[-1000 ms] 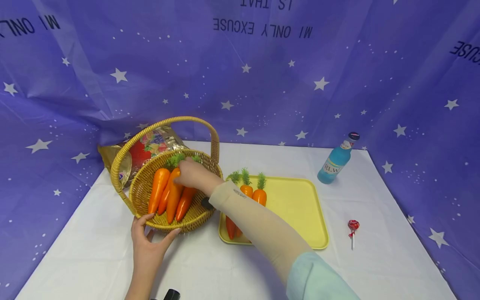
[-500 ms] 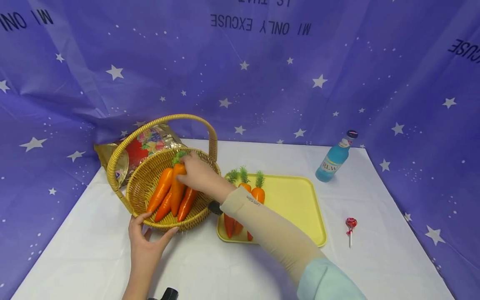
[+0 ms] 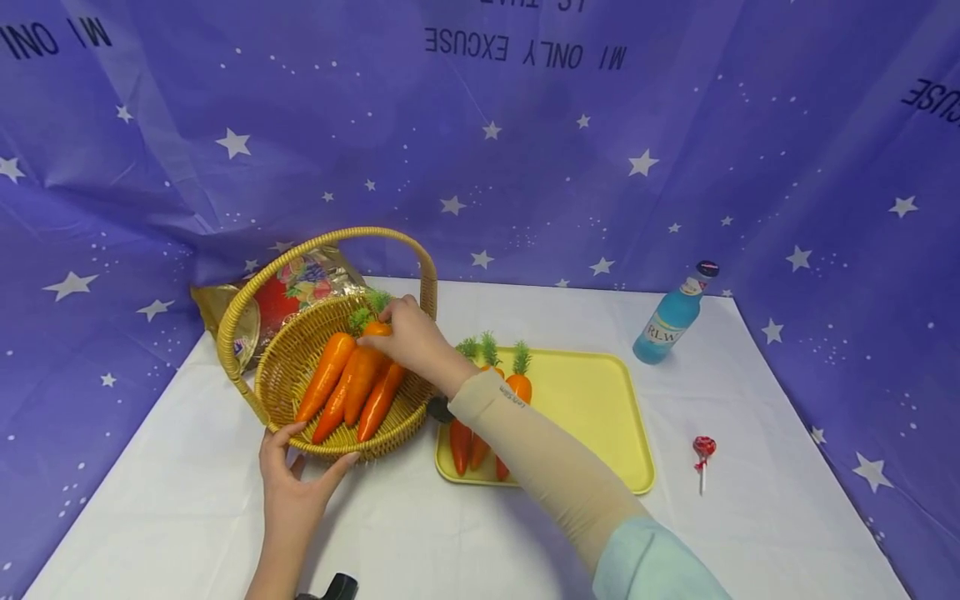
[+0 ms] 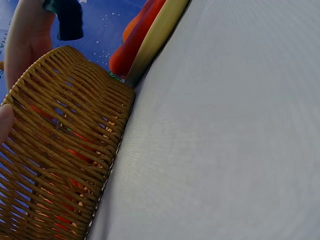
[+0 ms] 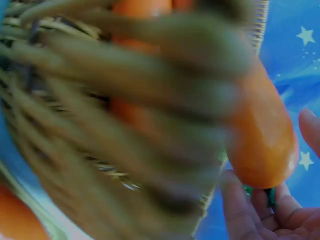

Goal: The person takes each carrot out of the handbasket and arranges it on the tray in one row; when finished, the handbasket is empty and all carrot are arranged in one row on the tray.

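A round wicker basket (image 3: 281,371) with a tall handle holds several orange toy carrots (image 3: 326,375), tops toward the back. My right hand (image 3: 420,337) reaches inside and grips one carrot (image 3: 363,383) at its thick leafy end. In the right wrist view, the fingers of that hand (image 5: 260,222) curl round the green top below the carrot's blunt end (image 5: 267,150). My left hand (image 3: 295,483) holds the basket's front rim, thumb and forefinger spread along it. In the left wrist view, only a fingertip (image 4: 5,122) shows against the wicker wall (image 4: 65,135).
A yellow tray (image 3: 585,417) right of the basket carries several carrots (image 3: 519,387), partly covered by my right forearm. Farther right are a blue bottle (image 3: 666,327) and a red lollipop (image 3: 704,448). Behind the basket lies a gold and red foil bag (image 3: 285,292).
My right hand has shifted a little to the right inside the basket, and the gripped carrot has moved with it. The neighbouring carrots lie slightly differently. My left hand stays at the rim.
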`<state>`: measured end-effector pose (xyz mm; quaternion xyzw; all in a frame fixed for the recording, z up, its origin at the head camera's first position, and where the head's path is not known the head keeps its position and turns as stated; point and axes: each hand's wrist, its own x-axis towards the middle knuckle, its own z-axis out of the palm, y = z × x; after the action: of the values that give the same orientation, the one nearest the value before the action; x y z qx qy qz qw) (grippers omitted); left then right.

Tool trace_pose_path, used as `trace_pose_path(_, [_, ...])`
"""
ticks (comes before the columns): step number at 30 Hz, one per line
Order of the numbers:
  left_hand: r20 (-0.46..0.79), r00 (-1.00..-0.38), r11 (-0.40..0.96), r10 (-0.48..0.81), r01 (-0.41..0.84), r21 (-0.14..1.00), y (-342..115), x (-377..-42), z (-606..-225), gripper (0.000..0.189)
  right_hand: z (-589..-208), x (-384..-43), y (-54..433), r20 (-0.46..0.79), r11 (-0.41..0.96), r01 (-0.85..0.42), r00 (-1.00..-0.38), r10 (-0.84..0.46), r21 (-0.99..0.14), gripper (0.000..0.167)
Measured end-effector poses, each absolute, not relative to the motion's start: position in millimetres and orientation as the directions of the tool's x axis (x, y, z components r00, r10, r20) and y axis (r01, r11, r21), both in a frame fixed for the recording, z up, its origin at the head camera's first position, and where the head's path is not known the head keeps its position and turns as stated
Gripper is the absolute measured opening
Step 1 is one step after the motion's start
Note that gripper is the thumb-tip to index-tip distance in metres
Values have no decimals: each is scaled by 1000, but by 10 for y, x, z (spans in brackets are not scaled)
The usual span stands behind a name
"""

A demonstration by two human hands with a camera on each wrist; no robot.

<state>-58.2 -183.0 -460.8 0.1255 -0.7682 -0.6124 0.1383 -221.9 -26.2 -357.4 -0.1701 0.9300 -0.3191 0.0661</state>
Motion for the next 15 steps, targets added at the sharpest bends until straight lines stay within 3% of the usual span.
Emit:
trace_pose_path(5, [58,-932,212,-358,-20,977,-1816,-581,-4592,82,-3699,-2269,-229,-62,773,-266,-929,-365,-576,50])
trace_pose_path(15, [54,-931,208,-362,-24,978,-1822,-582,-4596,81,-3738,-2314,-189,-74,740,-282,-910,-408,-611,43])
